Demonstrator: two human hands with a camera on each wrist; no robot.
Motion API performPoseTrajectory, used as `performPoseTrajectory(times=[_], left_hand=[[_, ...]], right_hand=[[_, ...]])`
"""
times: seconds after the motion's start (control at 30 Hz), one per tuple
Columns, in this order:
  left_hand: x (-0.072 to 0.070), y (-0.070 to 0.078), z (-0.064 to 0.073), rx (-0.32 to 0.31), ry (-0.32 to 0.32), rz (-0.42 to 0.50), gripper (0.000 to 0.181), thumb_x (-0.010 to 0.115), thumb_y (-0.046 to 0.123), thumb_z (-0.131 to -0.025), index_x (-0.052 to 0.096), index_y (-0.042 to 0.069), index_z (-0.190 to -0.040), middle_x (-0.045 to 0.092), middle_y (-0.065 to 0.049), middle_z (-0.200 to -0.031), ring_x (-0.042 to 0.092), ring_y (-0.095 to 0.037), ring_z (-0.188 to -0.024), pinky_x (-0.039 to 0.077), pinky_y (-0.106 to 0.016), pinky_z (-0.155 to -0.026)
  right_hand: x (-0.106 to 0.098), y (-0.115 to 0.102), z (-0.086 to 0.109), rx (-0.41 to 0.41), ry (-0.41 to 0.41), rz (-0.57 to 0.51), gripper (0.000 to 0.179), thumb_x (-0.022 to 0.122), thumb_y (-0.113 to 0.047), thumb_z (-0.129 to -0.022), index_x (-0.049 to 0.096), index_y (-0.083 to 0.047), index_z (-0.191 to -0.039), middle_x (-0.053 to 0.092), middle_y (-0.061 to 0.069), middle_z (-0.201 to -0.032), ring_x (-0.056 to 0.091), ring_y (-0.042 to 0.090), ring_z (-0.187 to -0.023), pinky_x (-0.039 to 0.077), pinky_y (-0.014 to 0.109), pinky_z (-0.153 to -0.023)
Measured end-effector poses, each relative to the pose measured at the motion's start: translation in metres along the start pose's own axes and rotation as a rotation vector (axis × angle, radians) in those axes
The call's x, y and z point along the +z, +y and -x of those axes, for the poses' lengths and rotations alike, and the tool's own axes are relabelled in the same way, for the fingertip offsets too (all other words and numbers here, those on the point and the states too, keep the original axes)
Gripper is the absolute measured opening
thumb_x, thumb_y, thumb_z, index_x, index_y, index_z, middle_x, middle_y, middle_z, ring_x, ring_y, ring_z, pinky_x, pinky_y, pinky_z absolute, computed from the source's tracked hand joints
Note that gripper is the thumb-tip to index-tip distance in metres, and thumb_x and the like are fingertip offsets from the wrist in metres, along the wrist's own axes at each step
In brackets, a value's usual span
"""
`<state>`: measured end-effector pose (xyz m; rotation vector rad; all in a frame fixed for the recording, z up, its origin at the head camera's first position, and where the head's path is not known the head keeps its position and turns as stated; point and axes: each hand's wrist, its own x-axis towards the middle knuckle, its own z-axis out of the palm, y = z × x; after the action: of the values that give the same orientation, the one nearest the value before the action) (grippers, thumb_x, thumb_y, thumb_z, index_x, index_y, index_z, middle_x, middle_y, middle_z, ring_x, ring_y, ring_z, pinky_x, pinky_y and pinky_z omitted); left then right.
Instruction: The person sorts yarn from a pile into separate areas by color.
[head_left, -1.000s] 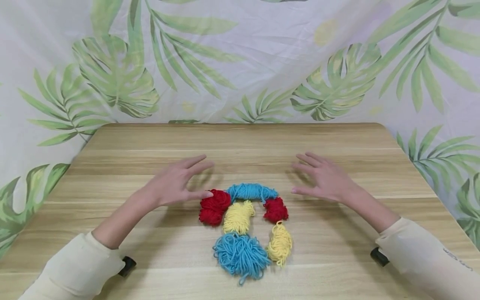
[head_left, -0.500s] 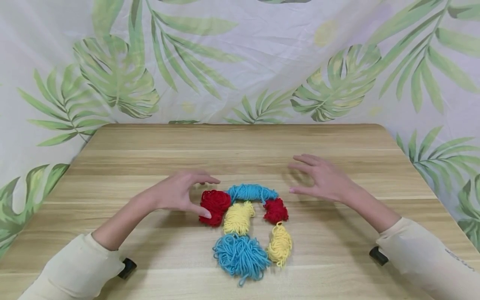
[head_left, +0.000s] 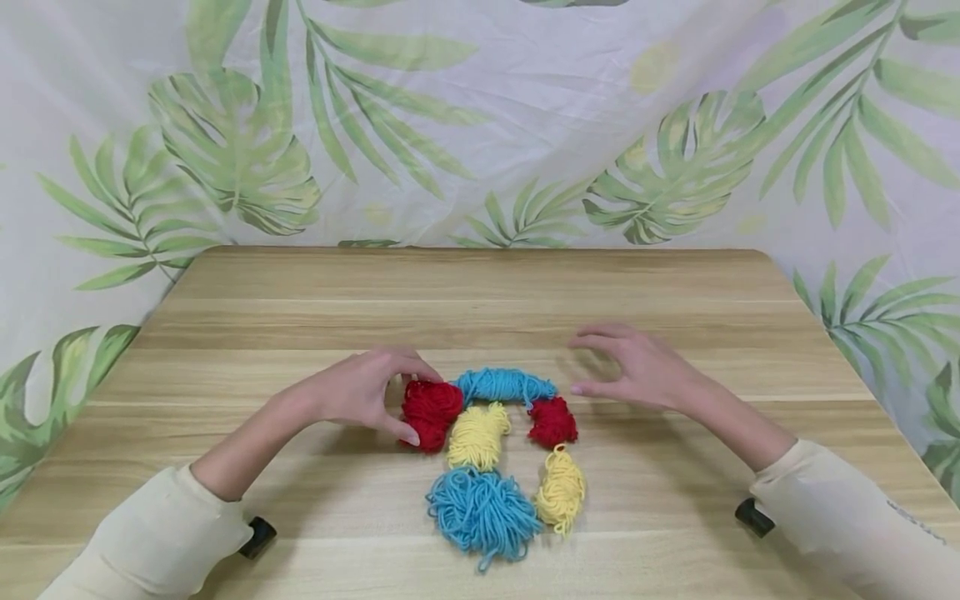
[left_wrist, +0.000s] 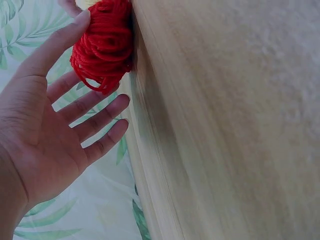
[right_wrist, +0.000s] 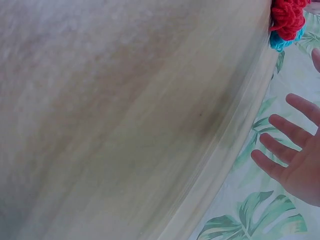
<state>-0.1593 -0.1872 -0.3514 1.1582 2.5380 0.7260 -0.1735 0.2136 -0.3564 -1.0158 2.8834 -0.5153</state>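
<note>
- Seems to be at the grasping step: straddles the larger red yarn bundle (head_left: 432, 408) with the left grip (head_left: 358, 387), half-spread, without visible firm hold.
- Likely calls for drawing thumb and fingers together.
- Hovers with the right grip (head_left: 637, 367), fingers parted, holding nothing.
- As to the bundle, looks loosely wound, looped toward the left palm; rests on the tabletop (head_left: 480, 283), between thumb and forefinger.

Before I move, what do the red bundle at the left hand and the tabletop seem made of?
The red bundle: matte yarn, shown by its looped strands; whether wool or acrylic, I can't tell. The tabletop: smooth, low-sheen wood or wood-look laminate, judging by its banded grain; which is unclear.
</note>
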Motion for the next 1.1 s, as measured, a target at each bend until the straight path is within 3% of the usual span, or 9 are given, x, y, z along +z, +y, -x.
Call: performPoseTrajectory(times=[0.23,0.67,1.1], left_hand=[[0.003,0.0,-0.001,-0.011,-0.006,0.016,0.067,0.094,0.043,-0.075,0.071,0.006,-0.126,0.07,0.001,-0.119,0.063,-0.014,-0.103,0.058,-0.04,-0.09],[0.002,0.004,-0.004,-0.046,-0.04,0.054,0.042,0.087,0.017,-0.08,0.073,0.004,-0.117,0.071,0.004,-0.103,0.058,-0.009,-0.083,0.055,-0.027,-0.07],[-0.004,-0.01,-0.003,-0.015,-0.031,0.208,0.03,0.08,0.003,-0.079,0.071,0.009,-0.107,0.069,0.006,-0.099,0.062,-0.013,-0.085,0.057,-0.04,-0.081]], right_hand=[[0.003,-0.003,0.001,0.001,-0.009,-0.034,0.069,0.074,-0.054,-0.09,0.062,-0.01,-0.142,0.058,0.018,-0.147,0.052,0.041,-0.137,0.042,0.064,-0.109],[0.006,-0.01,-0.001,-0.043,-0.017,-0.051,0.068,0.076,-0.055,-0.088,0.065,-0.011,-0.139,0.061,0.015,-0.144,0.055,0.038,-0.135,0.044,0.059,-0.109],[0.006,-0.016,-0.001,-0.055,-0.035,-0.067,0.066,0.076,-0.056,-0.088,0.068,-0.014,-0.138,0.062,0.012,-0.143,0.056,0.036,-0.134,0.046,0.059,-0.107]])
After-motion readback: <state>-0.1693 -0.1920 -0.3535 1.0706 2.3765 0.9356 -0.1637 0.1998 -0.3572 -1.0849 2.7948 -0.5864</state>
